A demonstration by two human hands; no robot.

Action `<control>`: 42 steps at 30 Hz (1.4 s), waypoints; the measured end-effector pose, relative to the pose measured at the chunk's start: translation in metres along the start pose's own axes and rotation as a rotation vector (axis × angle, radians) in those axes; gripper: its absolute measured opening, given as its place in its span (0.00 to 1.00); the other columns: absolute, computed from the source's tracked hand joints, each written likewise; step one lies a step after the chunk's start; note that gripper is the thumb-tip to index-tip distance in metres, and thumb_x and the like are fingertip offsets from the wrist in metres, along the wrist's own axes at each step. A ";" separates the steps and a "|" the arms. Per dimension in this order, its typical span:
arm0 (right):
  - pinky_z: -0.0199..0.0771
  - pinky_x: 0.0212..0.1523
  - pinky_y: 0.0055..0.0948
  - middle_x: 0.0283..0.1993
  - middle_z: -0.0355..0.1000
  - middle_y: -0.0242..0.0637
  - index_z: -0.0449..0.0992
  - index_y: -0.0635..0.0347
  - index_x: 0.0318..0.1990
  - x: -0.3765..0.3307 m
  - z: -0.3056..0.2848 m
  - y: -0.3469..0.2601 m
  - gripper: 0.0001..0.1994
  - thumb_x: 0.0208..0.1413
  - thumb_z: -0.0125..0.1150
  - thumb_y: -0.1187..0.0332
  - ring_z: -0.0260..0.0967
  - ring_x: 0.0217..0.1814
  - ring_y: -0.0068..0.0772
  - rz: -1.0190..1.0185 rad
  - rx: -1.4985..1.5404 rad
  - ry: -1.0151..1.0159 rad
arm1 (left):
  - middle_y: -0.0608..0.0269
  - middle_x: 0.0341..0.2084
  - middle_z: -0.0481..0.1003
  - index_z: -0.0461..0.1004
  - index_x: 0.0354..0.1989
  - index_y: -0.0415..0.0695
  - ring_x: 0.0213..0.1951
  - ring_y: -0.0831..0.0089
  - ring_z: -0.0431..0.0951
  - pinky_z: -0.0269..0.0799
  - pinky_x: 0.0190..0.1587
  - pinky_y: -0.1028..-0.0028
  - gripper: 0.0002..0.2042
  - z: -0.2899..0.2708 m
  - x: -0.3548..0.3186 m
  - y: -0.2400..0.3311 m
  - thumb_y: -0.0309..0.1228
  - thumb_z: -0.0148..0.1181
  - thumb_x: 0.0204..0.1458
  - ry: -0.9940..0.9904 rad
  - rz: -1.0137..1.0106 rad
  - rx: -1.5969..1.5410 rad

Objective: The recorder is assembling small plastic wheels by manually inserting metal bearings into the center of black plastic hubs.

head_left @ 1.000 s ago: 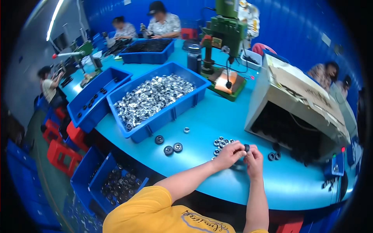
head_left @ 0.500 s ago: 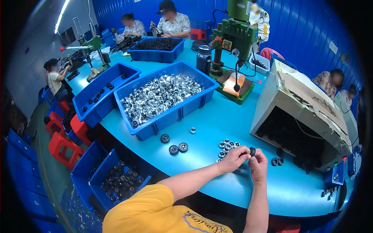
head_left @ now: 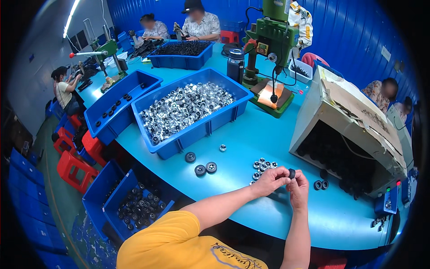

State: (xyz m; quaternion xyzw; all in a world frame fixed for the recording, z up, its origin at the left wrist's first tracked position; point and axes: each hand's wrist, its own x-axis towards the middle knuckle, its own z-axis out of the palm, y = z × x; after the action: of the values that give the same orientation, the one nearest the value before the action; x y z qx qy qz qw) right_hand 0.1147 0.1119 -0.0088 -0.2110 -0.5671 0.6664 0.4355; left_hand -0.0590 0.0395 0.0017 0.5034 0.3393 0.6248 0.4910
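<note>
Both my hands meet above the right part of the blue table [head_left: 215,186], pinching a small black rubber tyre [head_left: 292,173] between them. My left hand [head_left: 272,180] grips it from the left with thumb and fingers. From the right and below, my right hand [head_left: 298,192] closes on it too. Whether a hub sits inside the tyre is hidden. Close beside my left hand lies a cluster of shiny silver wheel hubs [head_left: 264,165]. Two loose black tyres [head_left: 320,184] rest to the right of my right hand.
A large blue bin [head_left: 179,147] of silver hubs stands at the centre left. Three finished-looking wheels [head_left: 211,167] and a single hub [head_left: 222,147] lie before it. At right is an open-fronted box [head_left: 309,121] full of tyres. Behind stand a green press [head_left: 273,40] and a dark bottle [head_left: 235,65].
The view has shifted very slightly. Both hands stay at nearly the same spot, still pinching the black tyre.
</note>
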 end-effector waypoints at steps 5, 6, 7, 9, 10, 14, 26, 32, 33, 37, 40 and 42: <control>0.62 0.30 0.19 0.41 0.69 0.25 0.79 0.58 0.37 0.000 -0.001 0.005 0.09 0.64 0.72 0.64 0.64 0.32 0.16 0.040 -0.022 0.037 | 0.77 0.30 0.68 0.75 0.41 0.45 0.32 0.87 0.65 0.63 0.34 0.80 0.09 -0.002 0.001 -0.005 0.37 0.66 0.68 0.040 0.034 0.149; 0.62 0.31 0.19 0.42 0.69 0.25 0.79 0.58 0.37 0.001 0.001 0.001 0.08 0.64 0.72 0.65 0.64 0.33 0.16 0.029 -0.033 0.030 | 0.77 0.30 0.68 0.75 0.41 0.46 0.32 0.87 0.65 0.63 0.34 0.80 0.10 -0.003 0.001 -0.005 0.37 0.66 0.68 0.030 0.007 0.130; 0.62 0.31 0.19 0.42 0.69 0.25 0.80 0.58 0.37 0.001 0.003 -0.002 0.08 0.64 0.72 0.67 0.64 0.33 0.17 0.020 -0.044 0.022 | 0.78 0.29 0.68 0.75 0.40 0.46 0.32 0.88 0.64 0.62 0.33 0.80 0.10 -0.004 0.001 -0.004 0.37 0.66 0.68 0.025 -0.007 0.089; 0.62 0.32 0.19 0.43 0.68 0.26 0.80 0.58 0.37 0.000 0.008 -0.007 0.07 0.63 0.72 0.68 0.64 0.35 0.17 -0.020 -0.101 -0.010 | 0.78 0.29 0.68 0.74 0.40 0.46 0.31 0.88 0.64 0.61 0.33 0.81 0.10 -0.004 0.001 -0.002 0.38 0.65 0.68 0.022 -0.021 -0.016; 0.62 0.32 0.19 0.43 0.68 0.26 0.79 0.58 0.37 0.000 0.009 -0.009 0.06 0.63 0.72 0.69 0.64 0.36 0.17 -0.034 -0.127 -0.018 | 0.78 0.29 0.68 0.74 0.40 0.46 0.31 0.88 0.64 0.61 0.33 0.81 0.10 -0.003 0.002 -0.002 0.38 0.65 0.68 0.026 -0.024 -0.046; 0.62 0.32 0.19 0.43 0.67 0.26 0.79 0.58 0.37 0.000 0.008 -0.007 0.06 0.62 0.72 0.70 0.64 0.37 0.17 -0.040 -0.223 -0.003 | 0.79 0.28 0.68 0.75 0.39 0.46 0.30 0.88 0.63 0.60 0.32 0.81 0.11 -0.004 0.004 -0.007 0.39 0.65 0.68 0.047 -0.041 -0.052; 0.63 0.32 0.20 0.42 0.66 0.25 0.78 0.58 0.35 -0.002 -0.003 -0.004 0.08 0.62 0.72 0.68 0.64 0.37 0.17 0.052 -0.052 0.021 | 0.77 0.29 0.68 0.77 0.42 0.43 0.32 0.86 0.64 0.62 0.34 0.79 0.08 -0.007 0.003 0.002 0.35 0.64 0.69 -0.005 -0.052 0.055; 0.62 0.32 0.19 0.43 0.65 0.24 0.77 0.58 0.37 -0.001 -0.001 0.002 0.09 0.65 0.70 0.65 0.64 0.35 0.16 0.025 -0.205 0.048 | 0.73 0.32 0.68 0.73 0.42 0.43 0.33 0.84 0.65 0.64 0.34 0.78 0.06 -0.006 0.002 -0.008 0.31 0.62 0.68 0.045 -0.060 0.191; 0.62 0.32 0.19 0.43 0.65 0.24 0.77 0.58 0.37 0.000 0.000 0.001 0.10 0.65 0.70 0.64 0.64 0.35 0.16 0.033 -0.206 0.039 | 0.72 0.35 0.69 0.74 0.42 0.43 0.33 0.84 0.66 0.64 0.34 0.78 0.06 -0.007 0.003 -0.007 0.31 0.62 0.68 0.052 -0.058 0.192; 0.63 0.32 0.20 0.43 0.65 0.25 0.77 0.58 0.39 0.000 -0.002 -0.006 0.12 0.68 0.68 0.59 0.64 0.35 0.17 0.068 -0.158 -0.044 | 0.69 0.44 0.69 0.75 0.45 0.42 0.36 0.83 0.68 0.68 0.36 0.77 0.08 -0.006 0.003 0.003 0.32 0.65 0.67 0.072 0.078 0.333; 0.63 0.33 0.20 0.43 0.65 0.26 0.77 0.58 0.39 0.000 -0.007 -0.008 0.14 0.68 0.67 0.57 0.65 0.34 0.18 0.065 -0.100 -0.118 | 0.69 0.48 0.69 0.76 0.49 0.43 0.40 0.83 0.70 0.70 0.37 0.78 0.10 -0.003 0.003 0.015 0.33 0.67 0.65 0.071 0.044 0.265; 0.64 0.33 0.20 0.43 0.65 0.26 0.78 0.59 0.41 0.000 -0.008 -0.007 0.14 0.68 0.67 0.57 0.65 0.34 0.18 0.065 -0.087 -0.121 | 0.70 0.46 0.71 0.76 0.50 0.43 0.40 0.83 0.72 0.71 0.37 0.78 0.11 -0.002 0.004 0.013 0.33 0.68 0.65 0.038 -0.006 0.161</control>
State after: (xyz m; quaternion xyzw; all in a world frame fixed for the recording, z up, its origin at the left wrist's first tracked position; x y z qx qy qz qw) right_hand 0.1230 0.1166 -0.0040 -0.2075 -0.6137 0.6663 0.3692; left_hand -0.0648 0.0395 0.0139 0.5283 0.3991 0.6034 0.4445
